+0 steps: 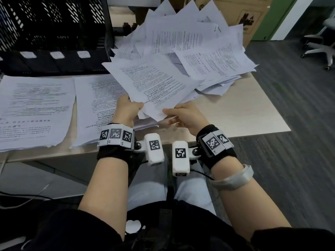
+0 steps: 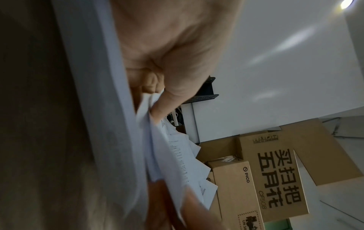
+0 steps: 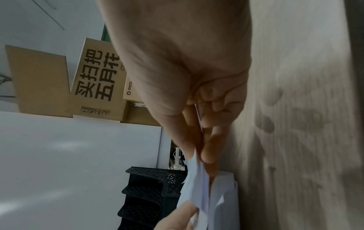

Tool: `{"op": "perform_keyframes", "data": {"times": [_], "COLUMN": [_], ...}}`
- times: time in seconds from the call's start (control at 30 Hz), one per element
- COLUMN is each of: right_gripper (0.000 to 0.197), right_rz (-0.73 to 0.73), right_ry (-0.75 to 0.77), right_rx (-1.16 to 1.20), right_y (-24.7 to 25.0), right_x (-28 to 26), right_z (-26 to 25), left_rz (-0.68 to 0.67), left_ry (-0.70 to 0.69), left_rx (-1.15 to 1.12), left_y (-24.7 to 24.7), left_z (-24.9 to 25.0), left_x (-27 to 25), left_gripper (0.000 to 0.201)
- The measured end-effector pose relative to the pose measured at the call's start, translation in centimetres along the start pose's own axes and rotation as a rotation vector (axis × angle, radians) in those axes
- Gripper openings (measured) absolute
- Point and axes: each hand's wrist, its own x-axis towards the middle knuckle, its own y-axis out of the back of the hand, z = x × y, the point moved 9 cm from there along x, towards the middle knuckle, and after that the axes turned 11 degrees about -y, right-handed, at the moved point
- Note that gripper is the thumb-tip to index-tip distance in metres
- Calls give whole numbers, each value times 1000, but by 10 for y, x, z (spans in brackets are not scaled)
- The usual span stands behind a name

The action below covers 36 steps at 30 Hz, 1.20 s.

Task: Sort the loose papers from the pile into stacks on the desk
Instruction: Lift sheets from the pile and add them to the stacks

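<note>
A printed sheet (image 1: 154, 87) is pinched at its near edge by the left hand (image 1: 127, 110) and the right hand (image 1: 184, 115), thumbs on top (further sheets are gripped under the left thumb). Beyond the hands the loose pile (image 1: 190, 44) is spread; left of them two paper stacks (image 1: 36, 107) lie flat on the pale wood-grain desk (image 1: 235, 115). A black mesh file rack (image 1: 54, 29) stands behind, cardboard boxes (image 1: 244, 13) farther back, grey carpet (image 1: 299, 124) to the right.

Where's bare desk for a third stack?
Bare desk lies right of the right hand, between the loose pile and the front edge. The left is crowded: two stacks lie side by side before the black file rack.
</note>
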Motion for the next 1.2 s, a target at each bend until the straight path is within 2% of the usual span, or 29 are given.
{"op": "perform_keyframes", "data": {"times": [0.07, 0.17, 0.27, 0.33, 0.4, 0.5, 0.6, 0.67, 0.73, 0.83, 0.93, 1.0, 1.07, 1.2], "right_gripper": [26, 32, 21, 11, 9, 19, 21, 24, 27, 31, 49, 53, 41, 18], "right_rz": [57, 284, 478, 542, 540, 471, 364, 323, 352, 414, 436, 429, 432, 423], "right_ry": [-1, 48, 116, 146, 173, 190, 201, 197, 233, 269, 284, 293, 306, 333], "right_rx": [-11, 101, 249, 303, 332, 360, 407, 441, 478, 554, 575, 567, 490, 383], "right_y": [6, 34, 62, 72, 75, 72, 62, 54, 49, 38, 25, 16, 8, -5], "right_x": [0, 0, -6, -11, -13, -16, -19, -18, -18, -17, -15, -14, -16, -24], "right_z": [-1, -6, -10, -14, -20, -29, -39, -41, -41, -36, -30, -26, -25, -23], "left_rz": [32, 71, 101, 131, 162, 178, 201, 217, 235, 223, 171, 151, 139, 167], "left_ry": [-33, -99, -191, -251, -312, -378, -384, -367, -348, -277, -221, -207, -216, -239], "left_rx": [-22, -19, -8, -13, -14, -37, -117, -171, -173, -158, -159, -152, -146, -100], "left_y": [2, 9, 19, 28, 38, 50, 61, 68, 75, 82, 84, 88, 93, 110], "left_z": [6, 19, 33, 41, 49, 59, 63, 61, 57, 45, 37, 35, 35, 32], "left_x": [-2, -6, -11, -12, -14, -18, -23, -25, -27, -26, -33, -39, -43, -51], "left_gripper": [37, 38, 36, 36, 35, 28, 21, 25, 30, 27, 26, 23, 19, 26]}}
